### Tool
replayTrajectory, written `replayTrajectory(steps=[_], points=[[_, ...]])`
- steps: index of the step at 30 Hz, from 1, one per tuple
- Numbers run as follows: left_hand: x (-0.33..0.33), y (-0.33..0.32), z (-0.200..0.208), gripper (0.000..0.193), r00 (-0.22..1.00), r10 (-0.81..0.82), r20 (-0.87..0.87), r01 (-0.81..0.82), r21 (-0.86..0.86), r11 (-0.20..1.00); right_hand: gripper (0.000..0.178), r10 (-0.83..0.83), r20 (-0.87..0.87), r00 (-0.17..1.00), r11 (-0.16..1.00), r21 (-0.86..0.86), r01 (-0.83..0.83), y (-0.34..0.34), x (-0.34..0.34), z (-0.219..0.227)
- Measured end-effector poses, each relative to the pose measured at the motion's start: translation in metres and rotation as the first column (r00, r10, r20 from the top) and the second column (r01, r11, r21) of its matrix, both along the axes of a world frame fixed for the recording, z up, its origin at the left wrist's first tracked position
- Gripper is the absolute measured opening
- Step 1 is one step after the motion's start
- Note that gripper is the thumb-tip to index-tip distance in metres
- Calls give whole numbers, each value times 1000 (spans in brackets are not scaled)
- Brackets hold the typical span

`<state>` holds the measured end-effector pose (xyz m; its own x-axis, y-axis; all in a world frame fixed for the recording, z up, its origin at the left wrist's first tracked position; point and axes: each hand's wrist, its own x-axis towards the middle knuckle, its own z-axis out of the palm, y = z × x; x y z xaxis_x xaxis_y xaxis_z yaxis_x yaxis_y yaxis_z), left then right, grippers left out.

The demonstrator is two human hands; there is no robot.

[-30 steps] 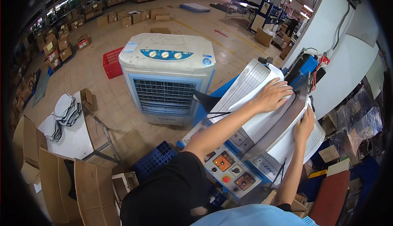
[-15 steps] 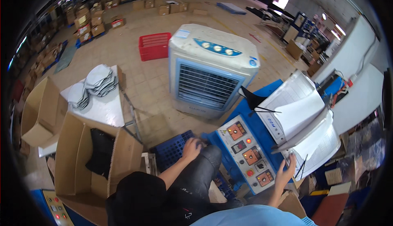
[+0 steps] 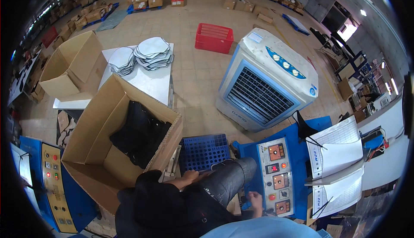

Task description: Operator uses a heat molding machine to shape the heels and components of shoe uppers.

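Observation:
My left hand is low beside my thigh, close to a blue perforated crate; its fingers are partly hidden and blurred. By the left edge of a control panel with dials and lit buttons, my right hand has its fingers curled in; whatever they may hold is too small to make out. Right of the panel, a blue machine carries white grid-marked sheets. A black piece with thin cords hangs at its far side. Dark cords also lie over the nearer sheet.
An open cardboard box holding black cloth pieces stands at my left. Behind it, a white table bears stacked pale pieces and another carton. An air cooler and red crate stand ahead.
The view has swung, shifting the surroundings right. My right hand has left the sheets, come back to the panel's left edge and curled its fingers. My left hand has moved nearer my body.

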<state>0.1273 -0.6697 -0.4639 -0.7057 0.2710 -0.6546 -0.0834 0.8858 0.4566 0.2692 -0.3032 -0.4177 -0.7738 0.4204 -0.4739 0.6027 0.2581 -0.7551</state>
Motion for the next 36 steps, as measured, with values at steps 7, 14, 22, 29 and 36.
replayTrajectory(steps=[7,14,22,29,36], points=[[7,-5,-30,71,990,10,-137,-5,39,999,47,-19,358,934,935,337,-110,-42,6,-103],[-10,17,-8,62,987,16,-159,-1,96,995,48,-234,301,925,961,-69,266,-34,-6,-104],[-15,0,24,65,997,-16,-77,21,59,998,48,-52,306,951,889,-420,184,-47,-69,-127],[-3,7,6,69,989,36,-143,-15,146,989,48,-85,253,964,714,-659,236,-66,-146,-132],[-3,16,-18,64,965,130,-228,-99,141,985,48,-261,307,915,458,-795,398,-92,-134,-123]])
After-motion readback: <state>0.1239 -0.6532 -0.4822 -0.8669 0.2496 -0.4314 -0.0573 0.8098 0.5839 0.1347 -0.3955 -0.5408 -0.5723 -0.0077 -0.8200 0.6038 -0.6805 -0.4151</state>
